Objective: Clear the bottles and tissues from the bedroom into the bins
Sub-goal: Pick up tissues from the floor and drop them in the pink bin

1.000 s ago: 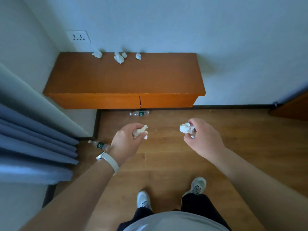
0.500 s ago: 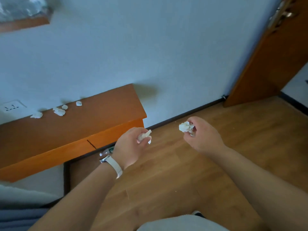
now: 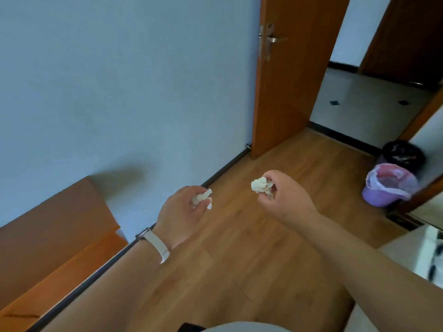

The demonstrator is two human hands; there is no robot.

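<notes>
The left hand [image 3: 178, 215] is squeezing its grip around a crumpled tissue [image 3: 201, 197], with a white bit sticking out past the fingers. The right hand [image 3: 286, 197] is pinching another tissue ball [image 3: 260, 185] in its grip. Both are hanging over the wood floor [image 3: 239, 248], which is lying wide and bare ahead. Two bins are sitting near the open door [image 3: 287, 75]: a purple bin [image 3: 381, 196] and a black bin [image 3: 404, 154] just behind it. The orange cabinet [image 3: 55, 233] edge is staying low on the left.
</notes>
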